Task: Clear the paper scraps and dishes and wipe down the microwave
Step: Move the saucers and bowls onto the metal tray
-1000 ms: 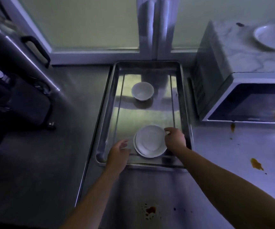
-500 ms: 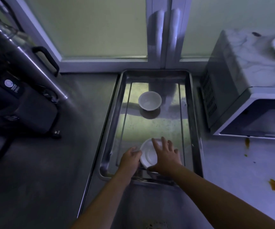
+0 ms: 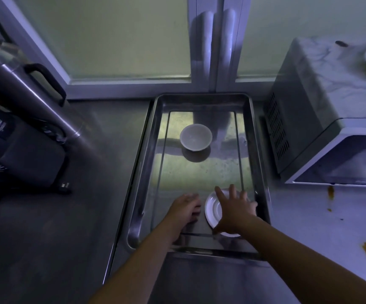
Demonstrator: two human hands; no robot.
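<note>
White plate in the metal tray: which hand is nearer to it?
Right. The right hand lies spread over the plate, covering its right half; the left hand sits beside its left edge, inside the tray.

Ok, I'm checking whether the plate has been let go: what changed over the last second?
The right hand released its pinch on the right rim of the plate and now lies spread, fingers straight, over it. The left hand stays beside its left edge, holding nothing. The bowl, tray and microwave are unchanged.

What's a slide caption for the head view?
Clearing dishes: right hand spread over a white plate in the steel tray, left hand beside it; bowl farther back.
</note>
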